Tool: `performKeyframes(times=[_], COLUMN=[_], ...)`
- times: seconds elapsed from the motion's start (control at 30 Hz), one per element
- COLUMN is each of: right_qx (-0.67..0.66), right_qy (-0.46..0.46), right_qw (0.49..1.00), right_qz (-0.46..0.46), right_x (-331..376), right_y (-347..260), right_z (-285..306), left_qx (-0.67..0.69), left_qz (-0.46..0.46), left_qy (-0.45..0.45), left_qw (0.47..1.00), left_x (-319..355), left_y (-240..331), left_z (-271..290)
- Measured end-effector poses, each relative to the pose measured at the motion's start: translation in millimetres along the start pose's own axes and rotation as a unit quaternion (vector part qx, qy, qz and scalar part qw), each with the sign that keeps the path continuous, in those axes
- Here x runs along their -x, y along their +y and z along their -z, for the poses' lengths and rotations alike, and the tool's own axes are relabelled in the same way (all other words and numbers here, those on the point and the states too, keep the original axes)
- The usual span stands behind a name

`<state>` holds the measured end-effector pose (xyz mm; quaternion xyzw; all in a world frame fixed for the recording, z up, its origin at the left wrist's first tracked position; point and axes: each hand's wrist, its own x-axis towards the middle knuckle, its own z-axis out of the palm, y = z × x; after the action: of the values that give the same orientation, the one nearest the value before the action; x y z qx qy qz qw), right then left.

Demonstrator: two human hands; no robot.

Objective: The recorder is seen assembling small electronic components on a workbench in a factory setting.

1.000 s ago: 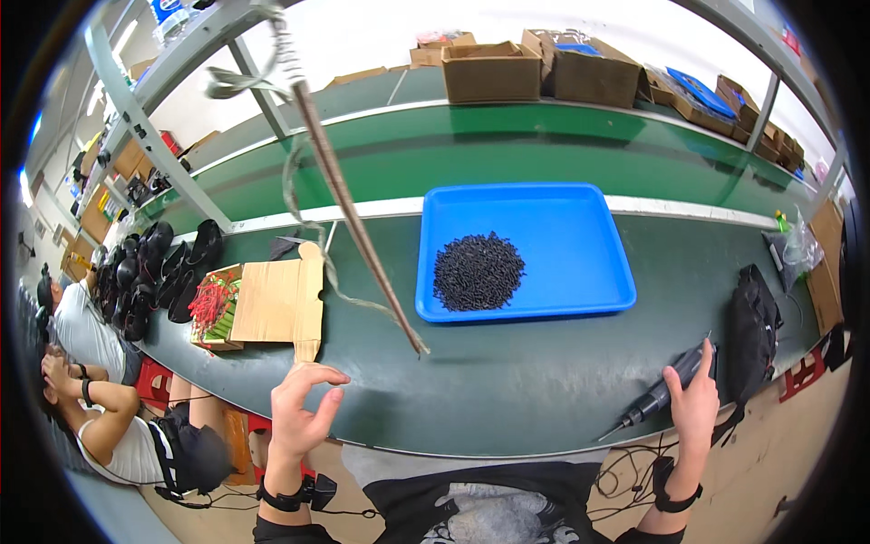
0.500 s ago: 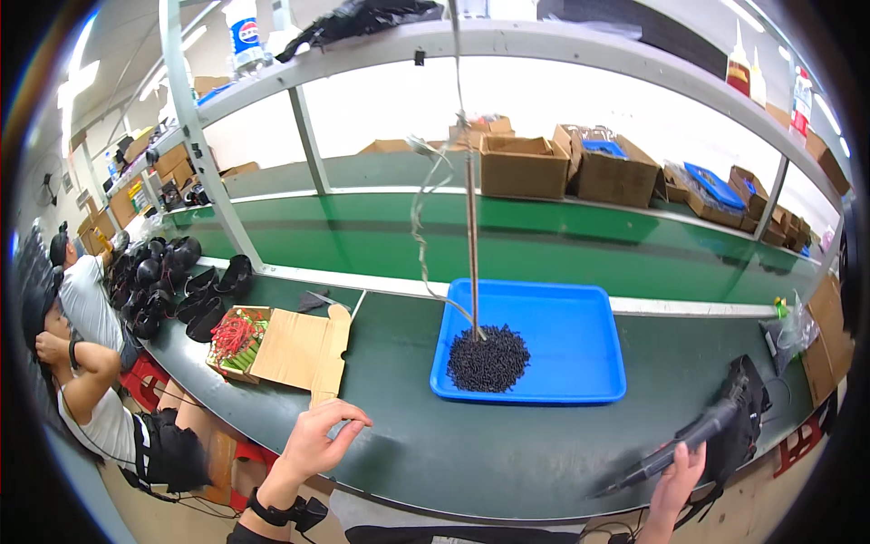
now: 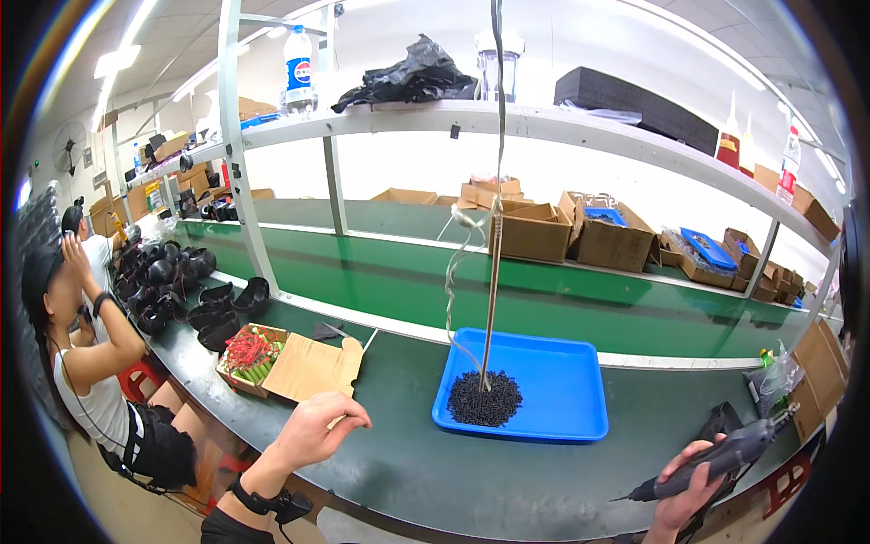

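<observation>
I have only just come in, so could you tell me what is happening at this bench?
A person stands at a green workbench. The right hand holds a powered screwdriver at the bench's near edge. The left hand hangs empty and half-curled above the bench, near an open cardboard box of red and green parts. A blue tray holds a heap of small black pieces. A co-worker sits to the left.

An open, flat brown cardboard box (image 3: 288,362) lies near the left on the green bench, holding red and green small parts, its flaps spread wide. Far behind, open brown cartons (image 3: 535,230) stand in a row along the back ledge; two towards the right hold blue trays. On the top shelf at left stands a clear plastic bottle (image 3: 298,57) with a blue, white and red label. More brown cartons (image 3: 169,143) sit on the far left shelving.
</observation>
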<state>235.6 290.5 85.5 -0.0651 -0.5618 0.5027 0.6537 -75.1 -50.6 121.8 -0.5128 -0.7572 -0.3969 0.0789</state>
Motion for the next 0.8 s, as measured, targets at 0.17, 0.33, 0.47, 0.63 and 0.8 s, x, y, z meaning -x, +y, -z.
performKeyframes(times=[0.17, 0.33, 0.47, 0.63, 0.8], right_qx=[0.038, 0.053, 0.046, 0.039, 0.070], right_qy=[-0.115, -0.139, -0.155, -0.217, -0.276], right_qw=[0.991, 0.981, 0.969, 0.936, 0.910], right_qz=[-0.062, -0.126, -0.185, -0.273, -0.300], right_x=[3.6, 12.2, 15.1, 23.7, 28.8], right_y=[-7.7, -13.8, -14.8, -8.7, -33.6], right_z=[-20.6, -42.8, -52.5, -57.1, -74.9], left_qx=[0.039, 0.009, 0.040, 0.156, 0.253], left_qz=[-0.017, -0.064, -0.037, -0.027, -0.020], left_qy=[0.019, -0.019, -0.068, -0.161, -0.186], left_qw=[0.999, 0.998, 0.996, 0.974, 0.949], left_x=[-18.2, -36.5, -56.2, -77.7, -91.0], left_y=[15.7, 14.1, 18.2, 19.0, 25.7], left_z=[9.8, 22.0, 17.2, -10.8, -39.3])
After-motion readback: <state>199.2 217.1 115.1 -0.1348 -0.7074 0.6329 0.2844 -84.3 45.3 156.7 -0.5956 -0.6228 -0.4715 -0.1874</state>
